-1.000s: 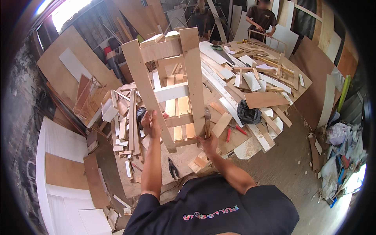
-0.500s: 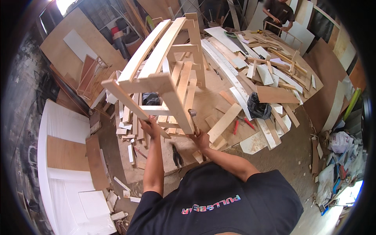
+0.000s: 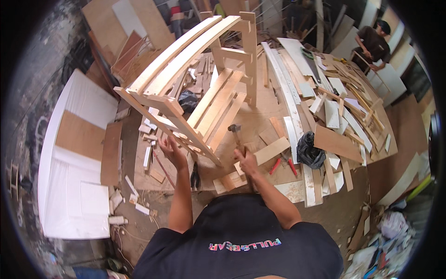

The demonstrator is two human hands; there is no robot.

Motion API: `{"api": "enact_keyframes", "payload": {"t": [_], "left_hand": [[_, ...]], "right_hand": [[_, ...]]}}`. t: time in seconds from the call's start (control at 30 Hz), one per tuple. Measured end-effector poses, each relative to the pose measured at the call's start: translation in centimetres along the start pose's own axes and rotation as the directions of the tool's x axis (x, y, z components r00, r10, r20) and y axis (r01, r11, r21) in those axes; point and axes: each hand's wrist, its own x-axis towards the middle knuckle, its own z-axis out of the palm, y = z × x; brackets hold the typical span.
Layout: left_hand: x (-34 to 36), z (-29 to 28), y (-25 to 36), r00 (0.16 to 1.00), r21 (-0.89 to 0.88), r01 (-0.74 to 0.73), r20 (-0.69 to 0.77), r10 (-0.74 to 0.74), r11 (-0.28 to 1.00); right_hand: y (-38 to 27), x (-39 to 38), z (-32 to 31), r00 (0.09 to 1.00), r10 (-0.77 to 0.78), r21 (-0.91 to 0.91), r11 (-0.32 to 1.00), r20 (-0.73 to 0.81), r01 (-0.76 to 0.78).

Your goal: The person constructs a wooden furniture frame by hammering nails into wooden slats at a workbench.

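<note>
A slatted wooden rack (image 3: 195,95) of pale timber stands on the cluttered worktable (image 3: 260,111), with two long slats along its top and more lower down. In front of my body, my right hand (image 3: 246,163) is wrapped round the handle of a hammer (image 3: 235,129), its metal head pointing up, apart from the rack. My left hand (image 3: 172,151) is beside the rack's near left leg, with its fingers apart and nothing seen in them. Whether its fingertips touch the wood I cannot tell. Black-handled pliers (image 3: 195,176) lie between my forearms.
Red-handled pliers (image 3: 283,166) and a black plastic bag (image 3: 310,149) lie to the right, among boards and offcuts. A handsaw (image 3: 312,64) rests farther back. Another person (image 3: 373,46) works at the far right. White panels (image 3: 76,186) stand on the left.
My left hand has come off the rack's leg. My right hand has moved right, away from the rack, with the hammer raised clear of it. The view has shifted.
</note>
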Motion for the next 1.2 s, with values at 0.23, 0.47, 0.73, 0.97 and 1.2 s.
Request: {"api": "enact_keyframes", "payload": {"t": [0.23, 0.47, 0.73, 0.97, 1.2], "left_hand": [[-12.0, -2.1, 1.3, 0.926, -0.158, 0.230, 0.338, -0.167, 0.960], [-13.9, 0.2, 6.4, 0.922, 0.070, 0.246, 0.292, -0.255, 0.967], [-13.6, 1.2, 6.3, 0.936, 0.091, 0.295, 0.174, -0.307, 0.951], [-12.5, 1.5, 7.4, 0.932, 0.244, 0.260, 0.189, -0.309, 0.934], [-12.9, 0.9, 6.2, 0.946, 0.230, 0.224, 0.184, -0.268, 0.947]], "right_hand": [[-6.7, 0.1, -7.6, 0.882, 0.081, 0.026, 0.994, 0.465, -0.105], [-7.4, -0.3, -6.2, 0.845, -0.078, -0.015, 0.995, 0.529, 0.101], [-9.8, 2.3, -6.0, 0.823, -0.171, -0.076, 0.965, 0.542, 0.250], [-10.6, 4.0, -6.5, 0.761, -0.180, -0.098, 0.948, 0.624, 0.304], [-11.1, 4.1, -6.7, 0.782, -0.001, -0.100, 0.992, 0.623, 0.082]]}}
